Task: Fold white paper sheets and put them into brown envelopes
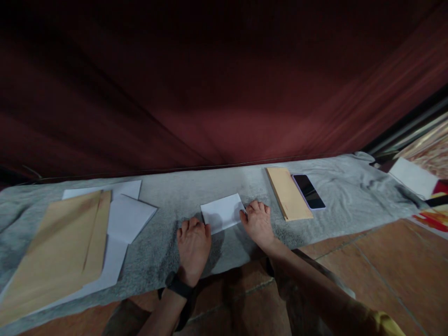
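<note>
A small white rectangle of folded paper [223, 211] lies flat on the grey cloth in front of me. At its left end is my left hand [194, 245], palm down with curled fingers and the thumb against the paper's edge. My right hand [258, 223] grips the opposite end, its thumb over the edge and its fingers bent. Both hands hide small parts of the paper's ends. On the wrist behind my left hand is a dark watch [179, 285].
Brown envelopes [59, 247] lie over white paper sheets [128, 217] at the left. To the right, a narrow brown envelope [290, 193] sits beside a phone [309, 191]. The grey cloth [168, 186] runs along a dark red upright surface [217, 135], above a tiled floor [388, 261].
</note>
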`<state>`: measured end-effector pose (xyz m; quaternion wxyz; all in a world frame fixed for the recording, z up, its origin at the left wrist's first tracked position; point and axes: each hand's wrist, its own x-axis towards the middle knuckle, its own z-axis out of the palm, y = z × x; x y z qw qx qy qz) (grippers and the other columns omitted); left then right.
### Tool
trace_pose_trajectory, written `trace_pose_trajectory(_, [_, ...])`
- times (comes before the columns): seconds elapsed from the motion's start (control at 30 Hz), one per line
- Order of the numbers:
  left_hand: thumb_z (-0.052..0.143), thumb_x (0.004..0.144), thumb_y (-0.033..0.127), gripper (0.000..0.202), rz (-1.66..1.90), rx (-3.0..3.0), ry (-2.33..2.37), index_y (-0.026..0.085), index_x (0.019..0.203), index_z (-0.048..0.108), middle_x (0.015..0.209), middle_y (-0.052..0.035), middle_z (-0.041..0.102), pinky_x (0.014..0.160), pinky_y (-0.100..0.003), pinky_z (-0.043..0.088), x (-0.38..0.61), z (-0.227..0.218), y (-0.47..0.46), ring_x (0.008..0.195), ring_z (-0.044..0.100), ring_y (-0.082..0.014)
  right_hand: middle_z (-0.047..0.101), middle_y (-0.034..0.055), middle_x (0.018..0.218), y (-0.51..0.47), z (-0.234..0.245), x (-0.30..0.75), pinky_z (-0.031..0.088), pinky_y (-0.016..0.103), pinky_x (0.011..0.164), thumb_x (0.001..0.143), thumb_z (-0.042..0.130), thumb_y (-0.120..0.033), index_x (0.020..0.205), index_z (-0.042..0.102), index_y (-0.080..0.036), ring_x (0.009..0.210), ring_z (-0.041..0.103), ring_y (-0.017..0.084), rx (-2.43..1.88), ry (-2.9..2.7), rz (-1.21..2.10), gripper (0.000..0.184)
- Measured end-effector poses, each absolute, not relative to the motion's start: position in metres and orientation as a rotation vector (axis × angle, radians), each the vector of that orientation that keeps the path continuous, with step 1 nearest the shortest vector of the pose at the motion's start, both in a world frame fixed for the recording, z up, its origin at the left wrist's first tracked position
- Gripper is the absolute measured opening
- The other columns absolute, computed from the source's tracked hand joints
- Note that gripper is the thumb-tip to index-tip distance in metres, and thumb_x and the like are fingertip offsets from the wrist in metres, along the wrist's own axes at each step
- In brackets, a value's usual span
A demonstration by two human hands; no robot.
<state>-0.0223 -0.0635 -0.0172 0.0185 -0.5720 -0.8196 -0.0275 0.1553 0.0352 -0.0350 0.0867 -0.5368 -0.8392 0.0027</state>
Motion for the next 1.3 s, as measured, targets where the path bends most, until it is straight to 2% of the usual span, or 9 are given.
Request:
trace_pose_trajectory(0.2, [0.04, 0.099, 0.028, 0.039, -0.088, -1.789, -2.524, 0.014, 0.087, 0.074, 0.098, -0.0126, 0.07, 0.084, -0.044, 0.046, -0.024, -0.019, -0.065, 0.102, 0.06, -0.0317, 0.065, 0.0136, 0.103, 0.035, -0.039, 0.156, 0.039, 0.047, 0.091, 0.1, 0.049, -0.037, 0.094, 0.07, -0.018, 0.101, 0.055, 0.031, -1.579, -2.484, -0.064, 0.029])
trace_pose_trajectory(0.37, [0.04, 0.099, 0.028, 0.038, -0.064, -1.784, -2.536, 0.014, 0.089, 0.074, 0.099, -0.0131, 0.07, 0.084, -0.043, 0.044, -0.024, -0.018, -0.064, 0.102, 0.059, -0.0314, 0.065, 0.0135, 0.102, 0.034, -0.046, 0.158, 0.04, 0.046, 0.093, 0.099, 0.05, -0.034, 0.103, 0.066, -0.016, 0.102, 0.055, 0.031, -1.561, -2.422, -0.072, 0.025])
trace_pose_trajectory(0.47, [0.04, 0.099, 0.028, 0.038, -0.071, -1.782, -2.559, 0.013, 0.09, 0.074, 0.1, -0.0133, 0.07, 0.084, -0.042, 0.043, -0.023, -0.017, -0.064, 0.102, 0.059, -0.0314, 0.065, 0.0164, 0.121, 0.035, -0.05, 0.159, 0.039, 0.048, 0.101, 0.1, 0.049, -0.031, 0.123, 0.061, -0.014, 0.114, 0.054, 0.031, -1.473, -2.417, -0.071, 0.031])
trace_pose_trajectory(0.57, [0.039, 0.1, 0.028, 0.039, -0.076, -1.797, -2.557, 0.013, 0.09, 0.073, 0.1, -0.0131, 0.07, 0.084, -0.042, 0.043, -0.024, -0.016, -0.063, 0.102, 0.06, -0.0312, 0.052, 0.0156, 0.148, 0.038, -0.053, 0.16, 0.029, 0.052, 0.115, 0.098, 0.046, -0.018, 0.14, 0.053, -0.014, 0.135, 0.044, 0.031, -1.254, -2.518, -0.078, 0.042])
trace_pose_trajectory(0.67, [0.038, 0.1, 0.027, 0.039, -0.081, -1.808, -2.544, 0.014, 0.089, 0.073, 0.099, -0.0124, 0.069, 0.084, -0.043, 0.043, -0.024, -0.016, -0.063, 0.102, 0.06, -0.0312, 0.044, 0.0131, 0.156, 0.04, -0.055, 0.159, 0.024, 0.051, 0.121, 0.093, 0.044, -0.007, 0.141, 0.054, -0.014, 0.144, 0.037, 0.029, -1.097, -2.61, -0.032, 0.05])
trace_pose_trajectory(0.77, [0.039, 0.1, 0.026, 0.038, -0.08, -1.818, -2.54, 0.014, 0.088, 0.073, 0.097, -0.0117, 0.069, 0.083, -0.043, 0.044, -0.025, -0.016, -0.064, 0.1, 0.06, -0.031, 0.046, 0.0131, 0.155, 0.039, -0.055, 0.155, 0.025, 0.05, 0.123, 0.091, 0.044, -0.003, 0.138, 0.057, -0.012, 0.144, 0.039, 0.027, -1.025, -2.622, 0.049, 0.05])
trace_pose_trajectory(0.93, [0.039, 0.099, 0.027, 0.037, -0.09, -1.799, -2.533, 0.014, 0.088, 0.072, 0.095, -0.0113, 0.068, 0.081, -0.042, 0.045, -0.024, -0.017, -0.065, 0.099, 0.06, -0.0306, 0.045, 0.0084, 0.157, 0.026, -0.049, 0.136, 0.031, 0.045, 0.122, 0.102, 0.042, -0.021, 0.144, 0.054, -0.018, 0.146, 0.039, 0.023, -0.912, -2.613, 0.225, 0.044])
trace_pose_trajectory(1.07, [0.037, 0.1, 0.025, 0.038, -0.102, -1.803, -2.507, 0.016, 0.087, 0.071, 0.096, -0.0113, 0.069, 0.08, -0.041, 0.044, -0.024, -0.017, -0.065, 0.096, 0.059, -0.0294, 0.04, 0.0077, 0.16, 0.018, -0.049, 0.127, 0.031, 0.047, 0.121, 0.105, 0.041, -0.036, 0.15, 0.047, -0.021, 0.148, 0.035, 0.025, -0.974, -2.67, 0.216, 0.048])
trace_pose_trajectory(1.3, [0.04, 0.099, 0.026, 0.035, -0.104, -1.806, -2.539, 0.016, 0.087, 0.071, 0.096, -0.0114, 0.069, 0.081, -0.041, 0.044, -0.023, -0.017, -0.064, 0.098, 0.06, -0.0305, 0.039, 0.0071, 0.161, 0.015, -0.059, 0.127, 0.026, 0.053, 0.12, 0.105, 0.042, -0.039, 0.151, 0.045, -0.025, 0.147, 0.037, 0.029, -1.077, -2.663, 0.149, 0.048])
